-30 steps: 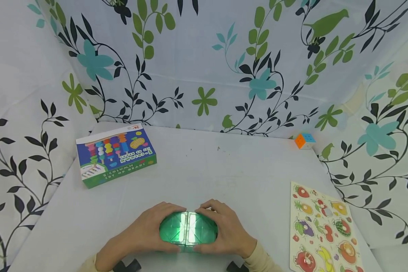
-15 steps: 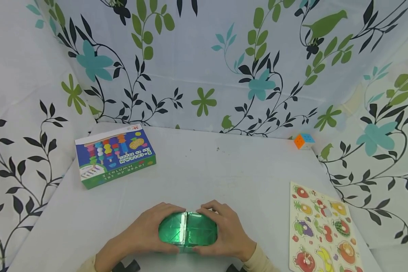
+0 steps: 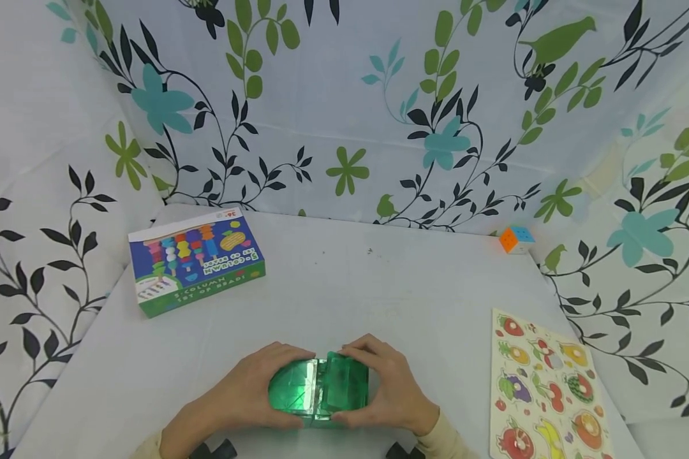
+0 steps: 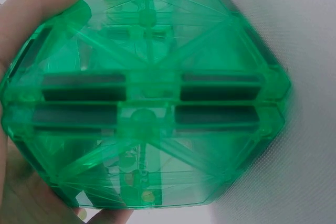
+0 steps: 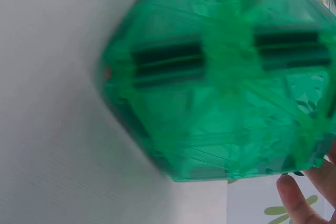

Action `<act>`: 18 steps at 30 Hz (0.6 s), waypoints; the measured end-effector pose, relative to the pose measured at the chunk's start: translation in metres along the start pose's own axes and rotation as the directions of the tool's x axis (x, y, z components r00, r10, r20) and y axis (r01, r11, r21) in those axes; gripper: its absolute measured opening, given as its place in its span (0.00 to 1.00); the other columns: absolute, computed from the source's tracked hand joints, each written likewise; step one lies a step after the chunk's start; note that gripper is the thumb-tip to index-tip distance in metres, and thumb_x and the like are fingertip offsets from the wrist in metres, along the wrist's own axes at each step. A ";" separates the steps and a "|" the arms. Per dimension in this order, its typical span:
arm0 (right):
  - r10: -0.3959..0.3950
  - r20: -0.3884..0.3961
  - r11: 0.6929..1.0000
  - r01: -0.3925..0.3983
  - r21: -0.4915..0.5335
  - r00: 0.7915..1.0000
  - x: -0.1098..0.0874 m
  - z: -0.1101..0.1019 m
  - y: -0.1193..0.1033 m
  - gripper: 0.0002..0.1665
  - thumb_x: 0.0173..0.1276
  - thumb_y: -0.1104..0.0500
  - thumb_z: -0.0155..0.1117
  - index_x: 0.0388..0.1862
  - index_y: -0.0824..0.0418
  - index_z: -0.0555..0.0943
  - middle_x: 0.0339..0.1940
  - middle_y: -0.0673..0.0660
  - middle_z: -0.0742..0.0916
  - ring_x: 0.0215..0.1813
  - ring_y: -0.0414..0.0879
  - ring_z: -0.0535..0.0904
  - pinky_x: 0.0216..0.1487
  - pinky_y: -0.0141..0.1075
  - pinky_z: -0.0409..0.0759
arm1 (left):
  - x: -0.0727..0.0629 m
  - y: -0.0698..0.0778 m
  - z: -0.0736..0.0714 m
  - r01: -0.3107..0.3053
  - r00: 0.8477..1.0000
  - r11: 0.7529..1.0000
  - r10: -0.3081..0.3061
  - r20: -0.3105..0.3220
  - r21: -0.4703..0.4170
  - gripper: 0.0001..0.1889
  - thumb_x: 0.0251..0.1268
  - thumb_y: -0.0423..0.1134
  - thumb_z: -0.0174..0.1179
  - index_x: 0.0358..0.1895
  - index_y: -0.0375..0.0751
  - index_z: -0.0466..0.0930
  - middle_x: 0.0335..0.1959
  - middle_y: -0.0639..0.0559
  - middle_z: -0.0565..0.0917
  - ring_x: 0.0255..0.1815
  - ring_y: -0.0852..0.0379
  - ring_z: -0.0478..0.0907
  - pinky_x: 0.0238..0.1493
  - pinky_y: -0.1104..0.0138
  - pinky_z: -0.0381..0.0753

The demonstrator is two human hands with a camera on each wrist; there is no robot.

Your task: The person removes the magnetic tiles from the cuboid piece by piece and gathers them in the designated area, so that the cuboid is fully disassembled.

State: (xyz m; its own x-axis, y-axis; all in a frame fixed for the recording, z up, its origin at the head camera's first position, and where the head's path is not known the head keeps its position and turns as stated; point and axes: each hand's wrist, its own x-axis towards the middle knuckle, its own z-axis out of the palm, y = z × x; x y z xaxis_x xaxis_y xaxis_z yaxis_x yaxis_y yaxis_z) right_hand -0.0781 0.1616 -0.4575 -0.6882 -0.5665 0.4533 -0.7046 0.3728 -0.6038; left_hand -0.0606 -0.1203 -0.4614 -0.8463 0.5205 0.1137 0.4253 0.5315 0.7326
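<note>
A see-through green shape built from magnetic tiles (image 3: pixel 289 390) sits at the table's front middle. Dark magnet bars (image 4: pixel 84 87) show along its edges in the left wrist view. My left hand (image 3: pixel 247 386) grips its left half, thumb at the near side and fingers at the far side. My right hand (image 3: pixel 399 389) holds the right half the same way, its fingertips at the far edge of a green tile (image 3: pixel 347 382) that stands raised out of line with the left half. In the right wrist view, fingers (image 5: pixel 296 200) show beside the green tiles' edge.
A blue and green bead-set box (image 3: pixel 198 261) lies at the back left. At the right is a wooden fruit puzzle board (image 3: pixel 545 389); a small puzzle cube (image 3: pixel 515 240) stands at the far right corner. A leaf-patterned cloth (image 3: pixel 344 108) hangs behind the white table (image 3: pixel 379 293).
On the right half, a green tile has risen out of line, its far edge up near the right fingers. The right hand has shifted slightly; the left hand keeps its hold.
</note>
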 end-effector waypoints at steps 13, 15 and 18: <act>-0.032 -0.038 0.999 0.033 0.030 0.999 0.012 -0.020 0.007 0.43 0.49 0.41 0.85 0.63 0.54 0.82 0.50 0.48 0.84 0.48 0.39 0.82 0.49 0.37 0.85 | 0.000 0.000 -0.001 -0.004 1.000 1.000 0.004 -0.005 0.007 0.43 0.39 0.61 0.82 0.65 0.62 0.76 0.57 0.73 0.80 0.56 0.68 0.77 0.53 0.65 0.83; -0.005 -0.028 1.000 0.005 0.003 1.000 0.016 -0.027 0.011 0.44 0.47 0.41 0.86 0.63 0.54 0.82 0.51 0.48 0.84 0.49 0.39 0.83 0.51 0.38 0.85 | 0.000 0.000 -0.001 -0.013 1.000 1.000 0.013 -0.006 0.002 0.43 0.39 0.61 0.82 0.66 0.62 0.76 0.58 0.72 0.80 0.56 0.68 0.77 0.53 0.66 0.83; 0.037 -0.004 0.998 -0.037 -0.055 0.999 0.026 -0.040 0.020 0.46 0.44 0.42 0.88 0.63 0.55 0.82 0.51 0.48 0.84 0.51 0.40 0.82 0.52 0.39 0.85 | 0.000 -0.001 0.000 -0.027 1.000 1.000 0.027 -0.004 -0.005 0.43 0.40 0.62 0.81 0.66 0.62 0.75 0.58 0.71 0.80 0.56 0.68 0.76 0.53 0.66 0.83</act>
State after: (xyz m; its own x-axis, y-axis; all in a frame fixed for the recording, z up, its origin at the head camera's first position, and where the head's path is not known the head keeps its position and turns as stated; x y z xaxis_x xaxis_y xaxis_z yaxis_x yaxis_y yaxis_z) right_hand -0.1170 0.1838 -0.4312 -0.7140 -0.5499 0.4333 -0.6873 0.4331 -0.5831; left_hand -0.0611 -0.1214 -0.4619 -0.8358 0.5320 0.1357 0.4461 0.5140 0.7327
